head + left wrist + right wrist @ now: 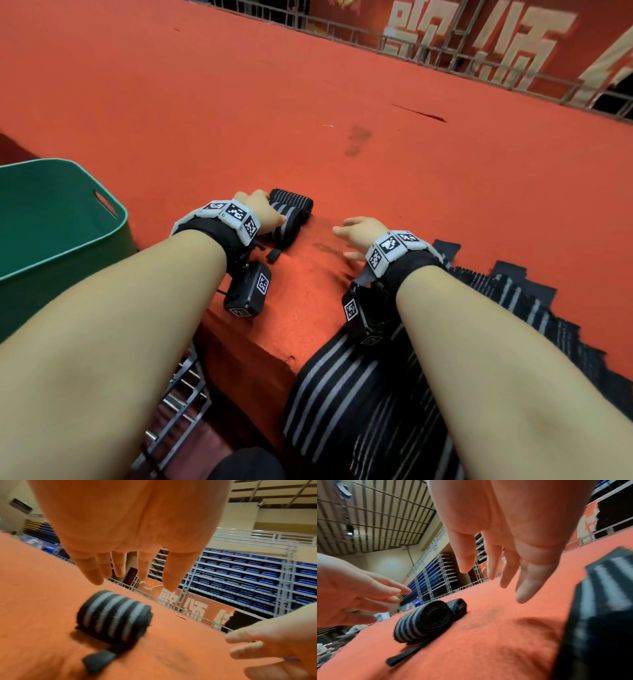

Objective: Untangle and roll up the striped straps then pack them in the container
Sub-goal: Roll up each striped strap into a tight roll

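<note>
So going left to right: the green plastic container with a cut-out handle (65, 219) sits off the left end of the red felt-covered desk (239, 102), and I can't see anything packed in it from here. Next to it, the left hand (263, 212) hangs right over the rolled black strap with grey stripes (287, 219), which lies near the front edge of the desk with its little black tail (274, 255) poking out toward the person. A second, smaller black-and-grey rolled strap (458, 607) is touching it on the far side. The left wrist view shows that hand's grip spread apart, fingers (169, 574) straight and not on the roll yet. The right hand (359, 234) is just to the right, also apart and holding nothing. Looks to me like rolling on this one is done and we're at the pick-up-and-pack step, so the next move is closing around the roll tightly enough that it doesn't spring loose, tail included, then swinging left to the container. Nothing really blocks that path. At the front right corner there's still the heap of loose black-and-grey striped straps (359, 394) hanging over the edge under the right forearm, so plenty left to untangle.
</note>
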### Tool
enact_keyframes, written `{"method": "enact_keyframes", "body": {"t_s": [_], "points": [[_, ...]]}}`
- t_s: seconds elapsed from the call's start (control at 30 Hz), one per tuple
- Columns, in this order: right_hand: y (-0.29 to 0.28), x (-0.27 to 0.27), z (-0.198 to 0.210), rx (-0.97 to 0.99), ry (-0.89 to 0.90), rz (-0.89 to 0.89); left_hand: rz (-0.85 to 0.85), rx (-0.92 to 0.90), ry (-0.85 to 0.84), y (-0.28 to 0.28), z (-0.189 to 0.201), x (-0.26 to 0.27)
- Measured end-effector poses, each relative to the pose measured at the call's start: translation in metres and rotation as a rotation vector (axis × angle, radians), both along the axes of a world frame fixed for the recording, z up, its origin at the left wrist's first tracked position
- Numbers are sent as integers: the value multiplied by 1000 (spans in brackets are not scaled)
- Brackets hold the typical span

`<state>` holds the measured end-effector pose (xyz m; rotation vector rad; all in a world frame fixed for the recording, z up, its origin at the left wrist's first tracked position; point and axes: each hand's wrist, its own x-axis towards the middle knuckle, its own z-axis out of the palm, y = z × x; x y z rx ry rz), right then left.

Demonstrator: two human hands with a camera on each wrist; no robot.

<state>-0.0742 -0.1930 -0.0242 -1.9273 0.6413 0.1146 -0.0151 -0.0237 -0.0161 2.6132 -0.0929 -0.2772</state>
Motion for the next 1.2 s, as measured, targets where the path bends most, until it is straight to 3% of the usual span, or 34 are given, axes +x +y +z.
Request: {"method": "enact_keyframes", "body": {"t_s": [0.13,0.3,0.43,0.5,0.7,0.83,0.93,1.03,1.2], "points": [[-33,-34,10,-214,85,-61,-42,75,-77,-21,9,-28],[-70,-74,9,-359,229,-70,-325,3,22,-60,14,-62],[-95,-90,3,-157,133,-258,-385,-185,254,-88,-11,-75],[-110,-93,-8,-94,59,-236,-382,-237,355,-99,-23,-80],[-131,-86,-19,204,6,-395,-413,-219,423,-123,-32,-86],[-126,-82,-14,222,-95,-250,-413,-205,405,-124,-25,-86],[-121,-87,0,251,-180,-127,-325,-442,423,-123,-16,-83],[-112,-99,18,273,-212,-14,-273,-607,327,-118,6,-84],[-92,-128,49,311,-272,119,-339,-730,253,-104,46,-103]]}}
